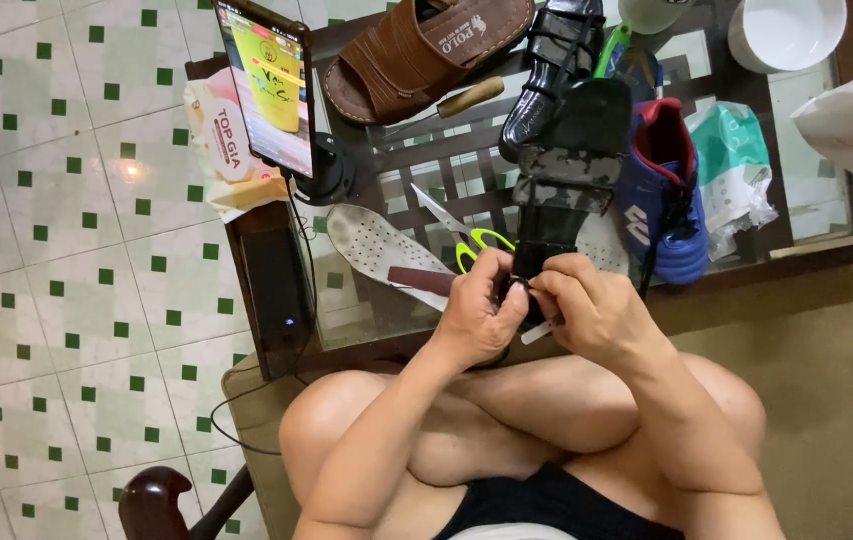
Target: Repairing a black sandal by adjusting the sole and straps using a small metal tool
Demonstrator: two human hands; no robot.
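Both the left hand [476, 310] and right hand [586, 310] pinch the near end of the black sandal [568, 170], whose length runs away across the bench [806, 215].

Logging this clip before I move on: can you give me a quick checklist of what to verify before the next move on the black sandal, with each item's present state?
1. Both hands on the black sandal: ok; left hand and right hand meet at its near end.
2. Sandal supported: ok, it lies across the glass table.
3. Thin pale tool in the right hand's grip: ok, though its tip is hidden.
4. Scissors within reach: ok, beside the left hand.
5. Work spot visible: cannot tell, fingers cover it.
6. Blue shoe apart from the hands: ok.
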